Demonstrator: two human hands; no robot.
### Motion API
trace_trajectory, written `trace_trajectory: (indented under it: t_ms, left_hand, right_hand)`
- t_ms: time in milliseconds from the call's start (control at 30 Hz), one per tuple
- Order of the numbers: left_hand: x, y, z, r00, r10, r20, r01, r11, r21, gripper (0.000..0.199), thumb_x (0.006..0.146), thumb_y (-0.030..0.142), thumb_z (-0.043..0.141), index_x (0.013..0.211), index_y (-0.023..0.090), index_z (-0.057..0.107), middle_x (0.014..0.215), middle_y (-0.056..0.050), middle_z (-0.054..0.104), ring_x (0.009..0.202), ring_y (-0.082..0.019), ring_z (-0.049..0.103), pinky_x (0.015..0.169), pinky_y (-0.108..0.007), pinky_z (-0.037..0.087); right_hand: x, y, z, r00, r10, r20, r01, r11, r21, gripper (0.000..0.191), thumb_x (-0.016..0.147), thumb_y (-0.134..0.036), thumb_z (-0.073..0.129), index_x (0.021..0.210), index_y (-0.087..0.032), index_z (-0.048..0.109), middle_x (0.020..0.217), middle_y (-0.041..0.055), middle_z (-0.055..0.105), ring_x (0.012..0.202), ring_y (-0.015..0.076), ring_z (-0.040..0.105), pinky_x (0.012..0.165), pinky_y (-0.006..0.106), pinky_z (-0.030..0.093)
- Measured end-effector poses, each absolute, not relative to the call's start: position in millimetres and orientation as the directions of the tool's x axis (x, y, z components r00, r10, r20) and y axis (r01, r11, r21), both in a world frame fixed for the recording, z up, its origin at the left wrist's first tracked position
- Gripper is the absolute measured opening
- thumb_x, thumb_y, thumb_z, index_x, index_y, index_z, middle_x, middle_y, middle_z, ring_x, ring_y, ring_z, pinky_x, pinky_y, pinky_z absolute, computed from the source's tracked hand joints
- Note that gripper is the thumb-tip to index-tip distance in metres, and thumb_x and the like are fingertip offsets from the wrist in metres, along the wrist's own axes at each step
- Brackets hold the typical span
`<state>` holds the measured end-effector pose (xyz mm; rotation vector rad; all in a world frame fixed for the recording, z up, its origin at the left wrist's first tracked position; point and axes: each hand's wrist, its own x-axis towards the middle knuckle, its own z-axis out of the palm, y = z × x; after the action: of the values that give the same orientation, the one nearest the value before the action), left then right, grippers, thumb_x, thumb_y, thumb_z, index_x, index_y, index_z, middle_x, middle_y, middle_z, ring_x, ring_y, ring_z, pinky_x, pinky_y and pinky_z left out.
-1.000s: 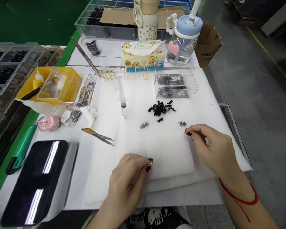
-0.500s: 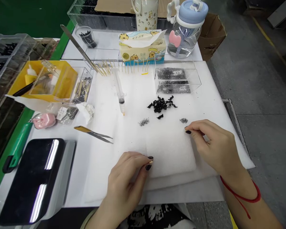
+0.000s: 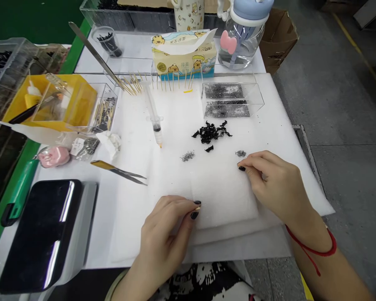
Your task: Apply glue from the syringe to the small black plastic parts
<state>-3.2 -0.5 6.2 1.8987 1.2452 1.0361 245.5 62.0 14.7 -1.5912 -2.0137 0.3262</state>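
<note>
My left hand (image 3: 166,228) is closed in a pinch over the front of the white foam sheet (image 3: 225,192). Between its thumb and forefinger shows the pale tip of something small, mostly hidden. My right hand (image 3: 274,179) also pinches, its fingertips at the foam's right side beside a small pile of silvery bits (image 3: 240,153); anything in them is too small to make out. A second silvery pile (image 3: 187,156) lies further left. Behind the piles sits a heap of black bat-like pieces (image 3: 210,132), with one loose black piece (image 3: 209,149) in front of it.
Tweezers (image 3: 120,172) and a syringe (image 3: 155,121) lie to the left. Several toothpicks (image 3: 173,81) stand upright before a tissue pack (image 3: 184,56). A clear acrylic stand (image 3: 257,98) is behind the black heap. A phone (image 3: 40,236) and a yellow bin (image 3: 84,100) occupy the left side.
My right hand has shifted slightly left and up, closer below the right silvery pile. The left hand keeps its pinch almost in place. The whole view has moved a little.
</note>
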Motion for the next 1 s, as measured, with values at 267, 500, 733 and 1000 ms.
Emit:
trace_trajectory:
  t_ms: [267, 500, 733, 1000]
  left_hand:
    - [-4, -1, 5, 0.244, 0.932, 0.269, 0.442, -0.354, 0.824, 0.026, 0.093, -0.002, 0.055, 0.106, 0.019, 0.062, 0.094, -0.003, 0.070, 0.091, -0.013, 0.065, 0.077, -0.025, 0.055]
    - [-4, -3, 5, 0.242, 0.939, 0.246, 0.448, -0.333, 0.829, 0.028, 0.093, -0.002, 0.055, 0.108, 0.020, 0.061, 0.095, -0.004, 0.070, 0.091, -0.015, 0.065, 0.077, -0.027, 0.055]
    - [-5, -1, 8, 0.249, 0.939, 0.238, 0.438, -0.328, 0.837, 0.029, 0.092, -0.003, 0.054, 0.108, 0.020, 0.062, 0.095, -0.004, 0.070, 0.091, -0.016, 0.065, 0.075, -0.027, 0.055]
    - [-4, 0, 7, 0.246, 0.944, 0.218, 0.431, -0.308, 0.848, 0.030, 0.092, -0.004, 0.054, 0.108, 0.020, 0.062, 0.094, -0.004, 0.070, 0.091, -0.015, 0.064, 0.076, -0.027, 0.055]
  right_hand:
    - [253, 61, 29, -0.024, 0.999, 0.047, 0.684, 0.051, -0.728, 0.020, 0.089, -0.020, 0.059, 0.099, -0.019, 0.076, 0.076, 0.0025, 0.073, 0.061, 0.0146, 0.067, 0.052, 0.023, 0.054]
    - [254, 71, 26, 0.062, 0.982, -0.179, 0.544, -0.184, -0.819, 0.014, 0.084, -0.028, 0.062, 0.087, -0.017, 0.070, 0.053, 0.0007, 0.059, 0.046, 0.0136, 0.054, 0.040, 0.022, 0.041]
    - [257, 74, 26, 0.037, 0.962, -0.269, 0.507, -0.250, -0.825, 0.012, 0.084, -0.029, 0.066, 0.087, -0.018, 0.070, 0.054, -0.0002, 0.059, 0.044, 0.0125, 0.055, 0.041, 0.020, 0.044]
    - [260, 73, 23, 0.029, 0.959, -0.283, 0.499, -0.259, -0.827, 0.009, 0.084, -0.028, 0.068, 0.087, -0.019, 0.071, 0.096, 0.0078, 0.076, 0.044, 0.0101, 0.061, 0.044, 0.019, 0.053]
